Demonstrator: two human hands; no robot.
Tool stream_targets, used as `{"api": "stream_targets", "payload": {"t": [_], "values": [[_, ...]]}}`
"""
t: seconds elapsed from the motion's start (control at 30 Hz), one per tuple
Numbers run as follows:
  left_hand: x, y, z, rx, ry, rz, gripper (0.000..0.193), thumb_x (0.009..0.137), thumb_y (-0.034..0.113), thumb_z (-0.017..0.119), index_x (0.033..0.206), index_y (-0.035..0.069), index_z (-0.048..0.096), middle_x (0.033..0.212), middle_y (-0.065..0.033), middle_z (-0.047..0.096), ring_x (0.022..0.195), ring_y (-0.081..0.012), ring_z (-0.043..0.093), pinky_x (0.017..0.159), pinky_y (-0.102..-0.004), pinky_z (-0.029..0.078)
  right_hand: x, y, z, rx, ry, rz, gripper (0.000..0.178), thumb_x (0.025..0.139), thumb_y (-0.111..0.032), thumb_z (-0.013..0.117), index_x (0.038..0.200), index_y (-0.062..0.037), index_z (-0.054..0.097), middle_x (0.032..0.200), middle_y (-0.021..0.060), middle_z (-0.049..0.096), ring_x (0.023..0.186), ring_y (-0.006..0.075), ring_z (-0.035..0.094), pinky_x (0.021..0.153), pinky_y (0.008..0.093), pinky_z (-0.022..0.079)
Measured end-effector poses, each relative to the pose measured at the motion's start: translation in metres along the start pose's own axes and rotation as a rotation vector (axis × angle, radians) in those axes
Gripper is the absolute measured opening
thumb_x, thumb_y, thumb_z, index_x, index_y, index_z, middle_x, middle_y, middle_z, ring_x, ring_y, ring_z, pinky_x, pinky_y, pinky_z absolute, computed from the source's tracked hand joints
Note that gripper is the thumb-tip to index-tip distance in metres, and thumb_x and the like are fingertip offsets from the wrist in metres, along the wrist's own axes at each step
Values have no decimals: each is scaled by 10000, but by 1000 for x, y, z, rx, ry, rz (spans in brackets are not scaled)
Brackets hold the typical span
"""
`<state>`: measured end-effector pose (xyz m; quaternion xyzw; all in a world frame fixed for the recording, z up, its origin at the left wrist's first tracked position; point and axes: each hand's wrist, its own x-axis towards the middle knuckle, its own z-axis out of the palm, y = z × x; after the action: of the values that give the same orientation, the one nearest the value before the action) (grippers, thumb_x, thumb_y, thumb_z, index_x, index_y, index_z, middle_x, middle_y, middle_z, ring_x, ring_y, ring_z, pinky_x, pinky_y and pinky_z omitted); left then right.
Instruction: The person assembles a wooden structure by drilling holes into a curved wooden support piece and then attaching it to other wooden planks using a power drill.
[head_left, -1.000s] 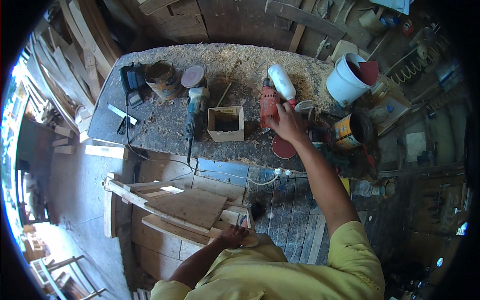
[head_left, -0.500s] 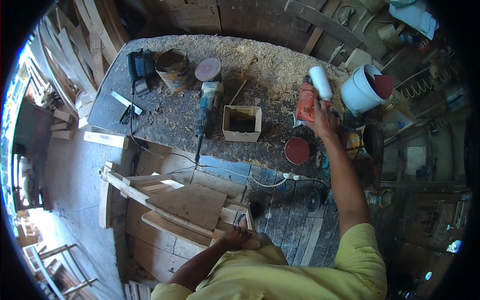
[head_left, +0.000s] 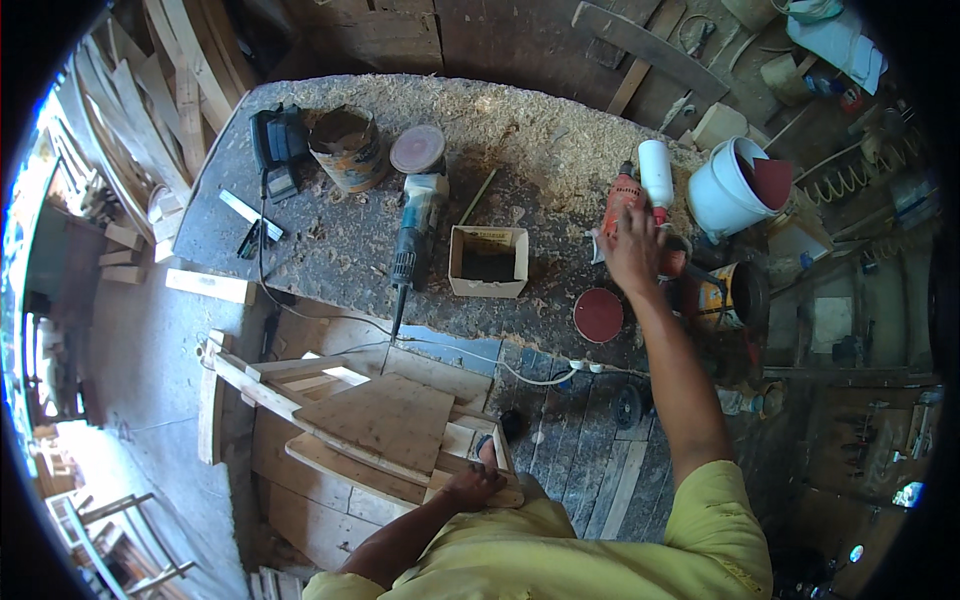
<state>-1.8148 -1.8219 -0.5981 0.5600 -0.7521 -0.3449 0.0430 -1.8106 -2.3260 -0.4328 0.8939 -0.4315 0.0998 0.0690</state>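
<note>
On the bench's right side lies a red power drill. My right hand is over its near end, fingers stretched and apart; whether they touch it is hard to tell. Just right of the fingers are a white bottle with a red cap and a small open can. Nearer me lies a round dark-red sanding disc. Low in front of my body, my left hand is closed over the end of a curved wooden frame, which carries a flat panel.
Wood shavings cover the back of the bench. An angle grinder with a disc pad, a small open carton, a rusty tin and a dark-cased tool stand there. A white bucket is at right. A cable runs below the bench edge.
My right hand has shifted left and toward me over the drill, its fingers now more spread; the bottle's red cap and small can show. My left hand stays on the wooden frame. The view has shifted slightly.
</note>
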Motion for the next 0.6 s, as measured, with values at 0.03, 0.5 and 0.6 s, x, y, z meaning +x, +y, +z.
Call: {"api": "stream_targets", "payload": {"t": [0.03,0.5,0.6], "values": [[0,0,1,17,25,12,474,803,293,649,1212,80,540,1130,-169,568,1016,-342,581,877,-448,465,-8,-12,4,-33,93,-115,672,927,-494,589,1385,-12,491,1289,148,544,1260,330,448,1028,522,319],[0,3,-8,-17,128,63,405,837,259,599,1198,81,549,1091,-163,579,970,-343,603,858,-456,486,-74,-117,-45,666,-57,-543,264,865,-244,703,1075,-98,638,1057,100,617,803,290,660,697,421,547],[-3,-1,4,17,134,52,390,846,257,589,1194,85,553,1086,-159,581,969,-344,602,848,-457,490,-100,-123,-60,687,-150,-604,169,819,-143,721,943,-84,621,929,69,625,792,275,666,671,387,554]]}}
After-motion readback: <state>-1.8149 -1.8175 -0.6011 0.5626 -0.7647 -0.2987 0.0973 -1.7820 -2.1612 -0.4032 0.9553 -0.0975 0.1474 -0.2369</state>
